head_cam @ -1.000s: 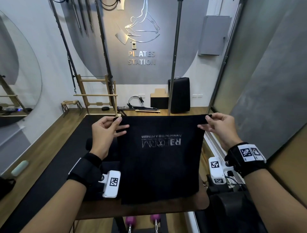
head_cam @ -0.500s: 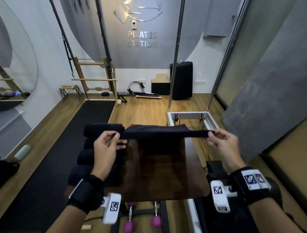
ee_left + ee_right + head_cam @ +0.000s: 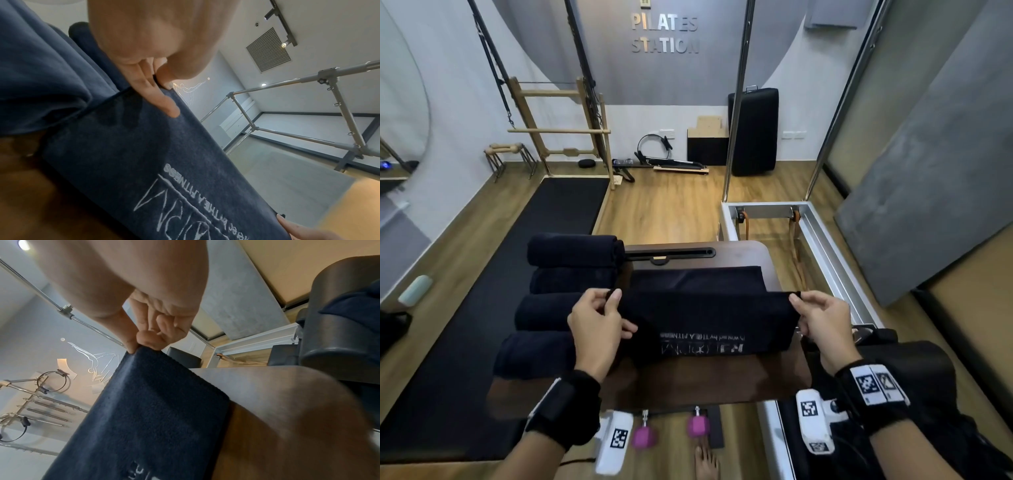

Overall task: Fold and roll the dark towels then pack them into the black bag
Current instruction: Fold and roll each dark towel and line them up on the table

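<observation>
A dark navy towel point(image 3: 705, 322) with white lettering lies across the brown wooden table point(image 3: 705, 380), its near part lifted into a fold. My left hand point(image 3: 599, 318) pinches its upper left corner between thumb and fingers point(image 3: 164, 104). At the upper right corner, my right hand point(image 3: 822, 318) pinches the cloth point(image 3: 154, 402) the same way. Several rolled dark towels point(image 3: 571, 250) lie stacked along the table's left side. A black bag point(image 3: 914, 373) sits at the lower right behind my right wrist.
Two pink dumbbells point(image 3: 698, 425) lie on the floor under the table's near edge, beside a bare foot point(image 3: 707, 462). A metal reformer frame point(image 3: 811, 226) stands to the right, a black floor mat point(image 3: 493, 294) to the left.
The towel, held up upright a second ago, has come down onto the table and its upper edge is drawn toward me into a fold. Both hands keep their corners.
</observation>
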A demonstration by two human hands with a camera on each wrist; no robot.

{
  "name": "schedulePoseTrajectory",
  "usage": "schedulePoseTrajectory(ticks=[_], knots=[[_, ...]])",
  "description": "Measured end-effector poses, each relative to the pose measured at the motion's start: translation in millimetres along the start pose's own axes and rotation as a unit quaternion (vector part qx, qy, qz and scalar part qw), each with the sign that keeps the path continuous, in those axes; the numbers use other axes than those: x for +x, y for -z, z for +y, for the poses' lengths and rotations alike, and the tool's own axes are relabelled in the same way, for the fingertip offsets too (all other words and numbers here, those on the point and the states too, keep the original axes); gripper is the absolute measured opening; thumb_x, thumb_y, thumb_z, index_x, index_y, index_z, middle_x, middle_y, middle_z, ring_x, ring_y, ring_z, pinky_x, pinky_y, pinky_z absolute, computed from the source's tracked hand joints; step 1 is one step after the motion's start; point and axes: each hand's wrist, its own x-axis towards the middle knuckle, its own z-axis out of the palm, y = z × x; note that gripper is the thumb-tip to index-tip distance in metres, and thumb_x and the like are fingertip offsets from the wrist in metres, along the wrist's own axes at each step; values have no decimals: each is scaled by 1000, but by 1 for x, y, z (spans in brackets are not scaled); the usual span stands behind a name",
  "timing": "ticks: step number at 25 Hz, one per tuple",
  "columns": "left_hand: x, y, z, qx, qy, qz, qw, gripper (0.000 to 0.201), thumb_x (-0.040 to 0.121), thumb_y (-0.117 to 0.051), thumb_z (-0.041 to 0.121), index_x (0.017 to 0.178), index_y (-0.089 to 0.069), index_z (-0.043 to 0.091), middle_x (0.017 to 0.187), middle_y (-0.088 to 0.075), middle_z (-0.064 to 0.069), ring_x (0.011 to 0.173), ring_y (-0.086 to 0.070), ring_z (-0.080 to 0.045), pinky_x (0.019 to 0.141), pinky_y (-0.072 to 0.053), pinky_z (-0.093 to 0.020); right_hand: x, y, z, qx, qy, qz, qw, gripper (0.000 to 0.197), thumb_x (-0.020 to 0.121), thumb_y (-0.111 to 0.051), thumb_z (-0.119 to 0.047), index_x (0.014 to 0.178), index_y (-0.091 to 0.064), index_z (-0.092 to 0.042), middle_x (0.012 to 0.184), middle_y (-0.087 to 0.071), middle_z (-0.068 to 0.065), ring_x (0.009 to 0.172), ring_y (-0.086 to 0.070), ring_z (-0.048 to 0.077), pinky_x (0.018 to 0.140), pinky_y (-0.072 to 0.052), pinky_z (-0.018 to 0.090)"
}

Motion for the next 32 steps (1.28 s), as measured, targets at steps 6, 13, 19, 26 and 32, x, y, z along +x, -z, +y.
schedulePoseTrajectory(ticks=[6, 13, 19, 26, 32], knots=[[63, -49, 5, 45, 17, 36, 998, 13, 105, -65, 24, 109, -63, 12, 104, -65, -7, 55, -75, -24, 67, -66, -47, 90, -43, -10, -62, -4, -23, 998, 10, 92, -78, -15, 96, -70, -10, 53, -60, 9, 41, -50, 19, 40, -41, 21], [85, -85, -13, 114, -11, 40, 993, 15, 103, -59, 11, 117, -65, 8, 118, -65, -11, 90, -74, -21, 82, -64, -48, 141, -76, 9, -148, -25, -77, 986, 16, 94, -68, 6, 109, -65, 6, 86, -67, 23, 48, -61, 22, 40, -51, 25], [23, -113, -18, 225, -188, -164, 942, 14, 99, -66, 14, 86, -66, 19, 88, -60, 10, 85, -57, -8, 80, -54, -38, 124, -84, 20, -224, 142, -141, 954, 20, 89, -71, 7, 84, -76, -12, 87, -74, 5, 69, -71, 18, 67, -61, 30], [-37, -124, -28, 386, -279, -287, 831, 36, 108, -41, 40, 123, -69, 24, 118, -55, 12, 111, -53, -9, 99, -46, -34, 107, -71, 25, -387, 218, -204, 872, 24, 86, -64, 6, 80, -76, -15, 86, -68, -6, 83, -63, 15, 84, -53, 33], [-23, -116, -24, 456, -297, -243, 803, 36, 107, -39, 32, 107, -73, 20, 116, -68, 6, 113, -62, -16, 122, -30, -40, 51, -50, 17, -496, 203, -257, 804, 19, 84, -61, -6, 77, -76, -16, 80, -72, 0, 83, -66, 21, 79, -55, 38]])
